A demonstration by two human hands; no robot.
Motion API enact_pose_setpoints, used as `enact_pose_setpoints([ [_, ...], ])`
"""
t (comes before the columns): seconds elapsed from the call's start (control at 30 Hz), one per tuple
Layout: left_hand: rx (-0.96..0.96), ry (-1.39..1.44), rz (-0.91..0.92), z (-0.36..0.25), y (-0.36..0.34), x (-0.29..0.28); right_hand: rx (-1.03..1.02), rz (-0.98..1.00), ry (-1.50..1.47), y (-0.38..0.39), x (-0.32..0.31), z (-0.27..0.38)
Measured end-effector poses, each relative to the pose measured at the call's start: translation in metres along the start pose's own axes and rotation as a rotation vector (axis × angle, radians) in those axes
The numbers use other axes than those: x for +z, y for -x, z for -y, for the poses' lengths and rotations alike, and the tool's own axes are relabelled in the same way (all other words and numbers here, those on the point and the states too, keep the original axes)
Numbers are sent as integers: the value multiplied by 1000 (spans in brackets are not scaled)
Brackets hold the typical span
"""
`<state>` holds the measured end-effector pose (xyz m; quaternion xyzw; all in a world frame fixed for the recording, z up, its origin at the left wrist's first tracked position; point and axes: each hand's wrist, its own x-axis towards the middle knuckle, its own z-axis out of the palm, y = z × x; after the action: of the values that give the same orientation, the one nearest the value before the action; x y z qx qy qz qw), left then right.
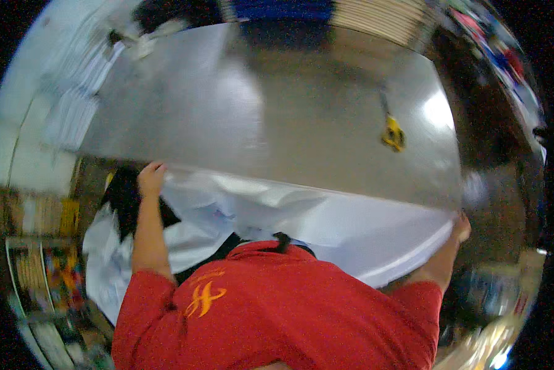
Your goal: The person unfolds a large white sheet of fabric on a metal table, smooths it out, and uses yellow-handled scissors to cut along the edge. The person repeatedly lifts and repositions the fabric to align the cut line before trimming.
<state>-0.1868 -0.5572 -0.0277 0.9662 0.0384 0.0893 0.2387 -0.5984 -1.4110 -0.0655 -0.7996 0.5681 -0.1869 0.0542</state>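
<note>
Head view: a white sheet [375, 228] hangs along the near edge of a metal-grey worktable [320, 123], between the person and the tabletop. The left hand [151, 179] has its fingers curled closed, seemingly on the sheet's upper left corner; the right hand [462, 227] is at the opposite end, its fingers too blurred to tell how closed. The wide spread probably keeps the edge taut. Yellow-handled scissors [393, 133] lie apart, toward the right. An orange-yellow emblem [205, 298] with illegible small lettering marks the red shirt [301, 308].

Yellow-handled scissors [394, 135], blurred tan stack [378, 20], cluttered shelf unit [45, 277] lower left
</note>
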Motion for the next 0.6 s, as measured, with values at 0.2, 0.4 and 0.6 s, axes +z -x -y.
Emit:
enact_pose_setpoints([
  [0.2,-85,-31,-12,-21,9,-6,106,77,186,-19,-6,-25],
  [0.4,-54,-50,-61,-16,23,-4,104,50,224,-32,9,-30],
  [0.6,-25,62,-140,-1,11,1,72,11,139,-24,5,-22],
])
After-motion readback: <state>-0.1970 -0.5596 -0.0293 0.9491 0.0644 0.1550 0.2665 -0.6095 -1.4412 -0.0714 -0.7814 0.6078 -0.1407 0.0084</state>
